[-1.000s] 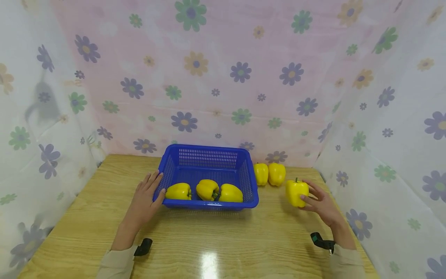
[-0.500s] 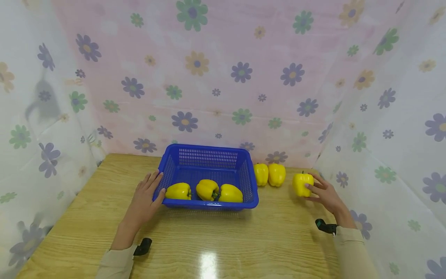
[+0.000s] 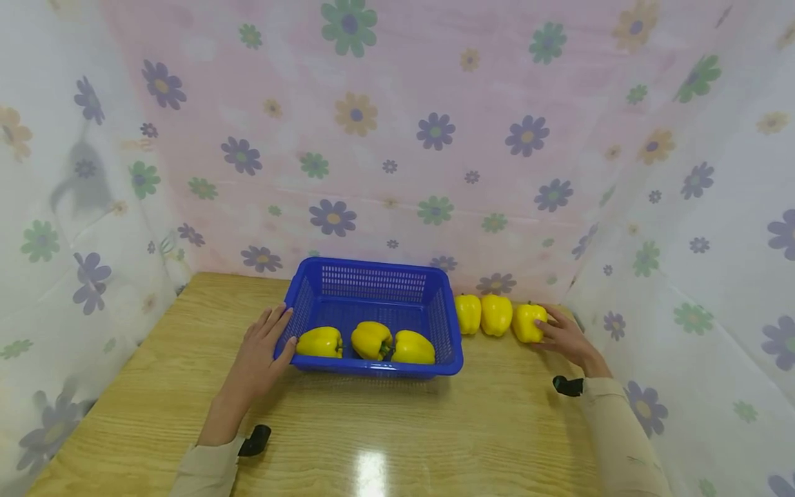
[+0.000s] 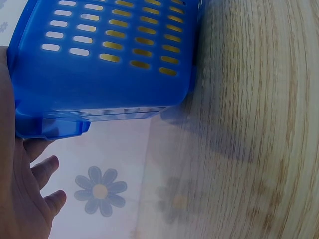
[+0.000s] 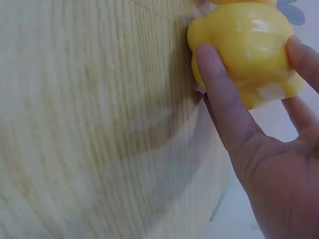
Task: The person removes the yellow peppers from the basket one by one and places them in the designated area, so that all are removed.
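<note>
A blue plastic basket (image 3: 379, 368) with slotted walls sits on the table, holding a yellow bell pepper (image 3: 319, 342) on the left, another bell pepper (image 3: 371, 340) in the middle and one more bell pepper (image 3: 413, 347) on the right. My left hand (image 3: 257, 352) rests on the basket's left rim, its fingers loosely extended in the left wrist view. At the right, my right hand (image 3: 566, 339) holds an upright yellow bell pepper (image 3: 528, 323) between thumb and fingers. The right wrist view shows this bell pepper (image 5: 244, 45) low against the wooden tabletop.
Two yellow bell peppers, one by the basket (image 3: 468, 315) and one beside it (image 3: 496, 315), stand in line with the held one. Flower-printed cloth (image 3: 397, 138) rises behind and at both sides of the wooden table (image 3: 397, 428).
My right hand has carried its bell pepper back, then left, setting it down at the right end of the row beside the other two. The left hand and basket stay put.
</note>
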{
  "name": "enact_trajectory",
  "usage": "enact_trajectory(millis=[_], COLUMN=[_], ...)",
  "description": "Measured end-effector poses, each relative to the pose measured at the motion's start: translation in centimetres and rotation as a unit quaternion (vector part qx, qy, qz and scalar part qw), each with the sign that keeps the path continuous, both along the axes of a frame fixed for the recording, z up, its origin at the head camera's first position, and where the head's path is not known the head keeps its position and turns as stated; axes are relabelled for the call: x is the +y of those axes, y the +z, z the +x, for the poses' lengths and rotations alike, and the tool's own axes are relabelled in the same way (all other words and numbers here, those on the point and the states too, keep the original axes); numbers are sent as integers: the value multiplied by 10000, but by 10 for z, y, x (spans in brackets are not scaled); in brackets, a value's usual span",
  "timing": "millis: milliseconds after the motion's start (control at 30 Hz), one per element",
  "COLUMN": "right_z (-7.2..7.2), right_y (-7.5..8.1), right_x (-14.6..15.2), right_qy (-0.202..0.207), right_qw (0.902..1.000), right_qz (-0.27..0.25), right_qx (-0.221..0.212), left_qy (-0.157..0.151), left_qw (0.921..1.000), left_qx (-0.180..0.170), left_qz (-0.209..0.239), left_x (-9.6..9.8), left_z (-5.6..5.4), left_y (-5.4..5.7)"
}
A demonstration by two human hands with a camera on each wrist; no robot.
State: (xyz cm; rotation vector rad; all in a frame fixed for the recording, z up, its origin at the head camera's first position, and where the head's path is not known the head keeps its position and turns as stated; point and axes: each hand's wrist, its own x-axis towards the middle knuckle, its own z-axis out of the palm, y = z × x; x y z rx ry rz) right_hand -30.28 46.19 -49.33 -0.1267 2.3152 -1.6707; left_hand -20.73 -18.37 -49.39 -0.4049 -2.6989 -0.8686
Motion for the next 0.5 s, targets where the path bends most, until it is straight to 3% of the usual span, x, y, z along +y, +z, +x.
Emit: enact_trajectory(millis=[500], right_z=[-15], right_y=[1], right_x=[1], right_qy=[135], right_qw=[9987], right_qz=[110], right_qx=[-486], left_qy=[32], left_qw=[10000], left_qx=[-50], left_qz=[-35], left_x=[1], left_z=[1], left_y=[0])
